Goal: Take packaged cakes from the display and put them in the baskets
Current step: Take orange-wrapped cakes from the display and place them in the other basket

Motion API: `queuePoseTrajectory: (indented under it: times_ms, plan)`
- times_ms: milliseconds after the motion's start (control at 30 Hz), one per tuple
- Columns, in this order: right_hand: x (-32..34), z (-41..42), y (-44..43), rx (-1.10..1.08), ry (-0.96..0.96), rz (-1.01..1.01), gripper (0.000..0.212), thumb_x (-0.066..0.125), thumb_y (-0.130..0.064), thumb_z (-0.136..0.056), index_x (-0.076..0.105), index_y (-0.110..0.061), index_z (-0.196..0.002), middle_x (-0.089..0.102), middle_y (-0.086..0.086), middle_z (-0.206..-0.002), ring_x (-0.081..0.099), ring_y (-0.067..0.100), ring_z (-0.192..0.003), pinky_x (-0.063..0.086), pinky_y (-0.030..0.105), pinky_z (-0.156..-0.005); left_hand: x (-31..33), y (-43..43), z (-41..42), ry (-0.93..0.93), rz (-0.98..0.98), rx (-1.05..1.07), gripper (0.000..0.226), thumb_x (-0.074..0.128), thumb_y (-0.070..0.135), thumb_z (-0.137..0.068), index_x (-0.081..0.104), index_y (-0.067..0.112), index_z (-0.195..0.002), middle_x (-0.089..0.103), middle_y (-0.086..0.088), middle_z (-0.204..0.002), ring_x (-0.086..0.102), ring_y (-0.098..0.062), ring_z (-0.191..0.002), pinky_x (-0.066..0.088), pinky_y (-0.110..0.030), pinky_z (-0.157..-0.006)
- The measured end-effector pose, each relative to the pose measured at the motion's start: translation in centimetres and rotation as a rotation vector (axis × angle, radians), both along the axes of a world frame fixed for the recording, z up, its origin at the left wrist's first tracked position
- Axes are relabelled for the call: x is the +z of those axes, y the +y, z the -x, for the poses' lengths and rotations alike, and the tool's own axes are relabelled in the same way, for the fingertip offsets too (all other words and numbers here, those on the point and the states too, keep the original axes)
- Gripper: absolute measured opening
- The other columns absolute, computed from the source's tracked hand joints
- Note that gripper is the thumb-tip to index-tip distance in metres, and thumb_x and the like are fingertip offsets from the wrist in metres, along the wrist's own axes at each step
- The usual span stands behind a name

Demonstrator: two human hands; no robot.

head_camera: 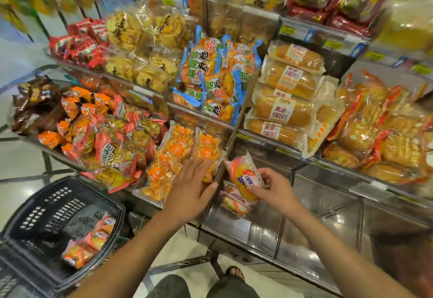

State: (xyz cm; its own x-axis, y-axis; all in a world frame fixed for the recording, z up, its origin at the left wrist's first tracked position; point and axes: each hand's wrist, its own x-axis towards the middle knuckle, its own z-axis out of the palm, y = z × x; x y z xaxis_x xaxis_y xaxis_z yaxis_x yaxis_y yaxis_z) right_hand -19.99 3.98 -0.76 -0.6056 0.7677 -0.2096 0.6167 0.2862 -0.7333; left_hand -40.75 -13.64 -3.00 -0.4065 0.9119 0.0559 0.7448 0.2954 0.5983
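**Item 1, packaged cake** (242,175): an orange bun in a clear and pink wrapper. The right hand (271,188) pinches its lower end, thumb on top and fingers curled beneath. It stands tilted just above the front left corner of the display's bottom compartment (328,206), beside the cardboard divider (236,131). I judge it is held by the end so that it lifts free without being crushed.

**Item 2, left hand** (189,187): holds nothing. The fingers are straight and laid flat over the orange snack bags (178,157) in the neighbouring compartment, with the thumb at the divider's edge. I read this as bracing, though I cannot be sure.

**Item 3, compartment contents:** a couple of like cakes (232,201) lie under the held one in that corner. Elsewhere I see shiny bare floor.

**Item 4, black basket** (54,211): sits low, off the display's front left. Several matching basket cakes (93,239) lie against its right wall, but I cannot count them. I judge the held cake belongs there next.
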Motion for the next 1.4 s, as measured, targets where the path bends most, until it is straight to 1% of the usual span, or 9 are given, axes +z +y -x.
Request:
queuePoseTrajectory:
  times_ms: [67,167,267,533,700,833,1100,1233,1400]
  plan:
    - [-1.4,-0.4,0.8,0.082,-0.201,-0.092,0.036,0.083,-0.039,-0.081,0.061,-0.039,-0.109,0.072,-0.015,-0.104,0.064,0.001,-0.088,0.050,0.023,-0.072,-1.3,-0.2,0.0,0.107,0.067,-0.042,0.063,0.030,0.063,-0.102,0.028,0.038,-0.160,0.026,0.000,-0.169,0.008,-0.026,-0.159,0.015,-0.054,-0.127]
    - [-4.4,-0.2,1.4,0.210,-0.430,-0.122,0.047,0.076,-0.043,-0.085,0.060,-0.031,-0.128,0.070,-0.007,-0.118,0.065,0.012,-0.099,0.049,0.029,-0.077,-3.0,-0.3,-0.4,0.203,0.175,-0.065,0.061,0.017,0.065,-0.103,0.023,0.046,-0.160,0.018,0.003,-0.171,-0.003,-0.025,-0.160,0.001,-0.056,-0.128]
    - [-7.8,0.7,1.2,0.329,-0.526,-0.116,0.051,0.071,-0.040,-0.087,0.057,-0.029,-0.135,0.065,0.000,-0.125,0.062,0.017,-0.107,0.048,0.028,-0.081,-3.9,-0.5,-0.8,0.247,0.183,-0.040,0.055,0.015,0.063,-0.105,0.023,0.051,-0.158,0.021,0.005,-0.170,0.002,-0.025,-0.160,0.004,-0.060,-0.126]
    - [-16.5,3.2,0.4,0.399,-0.591,-0.134,0.034,0.072,-0.035,-0.088,0.060,-0.027,-0.118,0.061,-0.006,-0.106,0.064,0.017,-0.101,0.055,0.032,-0.081,-4.2,-0.8,-1.3,0.268,0.213,0.008,0.051,0.011,0.058,-0.108,0.022,0.053,-0.158,0.026,0.005,-0.168,0.005,-0.025,-0.160,0.017,-0.065,-0.122]
    - [-20.7,3.0,0.3,0.370,-0.627,-0.164,0.042,0.071,-0.042,-0.086,0.049,-0.032,-0.120,0.068,-0.004,-0.108,0.068,0.020,-0.098,0.060,0.037,-0.077,-4.4,-0.8,-1.4,0.271,0.196,0.035,0.048,0.021,0.055,-0.110,0.022,0.053,-0.158,0.024,0.005,-0.170,0.002,-0.024,-0.160,0.016,-0.064,-0.123]
    - [-21.9,2.7,-0.4,0.392,-0.646,-0.288,0.059,0.072,-0.048,-0.085,0.049,-0.026,-0.134,0.060,0.002,-0.130,0.057,0.026,-0.121,0.061,0.038,-0.080,-4.9,-1.0,-1.6,0.309,0.194,0.041,0.049,0.027,0.052,-0.110,0.023,0.050,-0.160,0.024,0.004,-0.170,0.002,-0.025,-0.160,0.014,-0.063,-0.123]
    - [-20.5,2.7,0.0,0.406,-0.653,-0.300,0.072,0.079,-0.054,-0.076,0.048,-0.027,-0.136,0.058,0.001,-0.133,0.054,0.023,-0.126,0.056,0.039,-0.094,-5.0,-0.9,-1.8,0.289,0.215,0.032,0.053,0.029,0.056,-0.108,0.020,0.049,-0.160,0.022,0.004,-0.170,0.003,-0.026,-0.160,0.011,-0.064,-0.123]
    - [-17.9,2.5,1.5,0.387,-0.574,-0.216,0.057,0.077,-0.054,-0.080,0.053,-0.030,-0.125,0.056,-0.005,-0.129,0.058,0.019,-0.116,0.056,0.038,-0.088,-4.8,-0.9,-2.0,0.269,0.223,0.048,0.054,0.027,0.058,-0.108,0.019,0.050,-0.160,0.023,0.004,-0.170,0.002,-0.023,-0.160,0.011,-0.061,-0.125]
    - [-13.1,2.5,3.8,0.350,-0.464,-0.215,0.044,0.068,-0.050,-0.091,0.055,-0.029,-0.127,0.052,-0.004,-0.131,0.063,0.022,-0.107,0.052,0.035,-0.080,-4.1,-0.7,-2.9,0.234,0.235,0.089,0.054,0.023,0.061,-0.107,0.021,0.050,-0.160,0.022,0.005,-0.170,0.003,-0.021,-0.160,0.012,-0.056,-0.127]
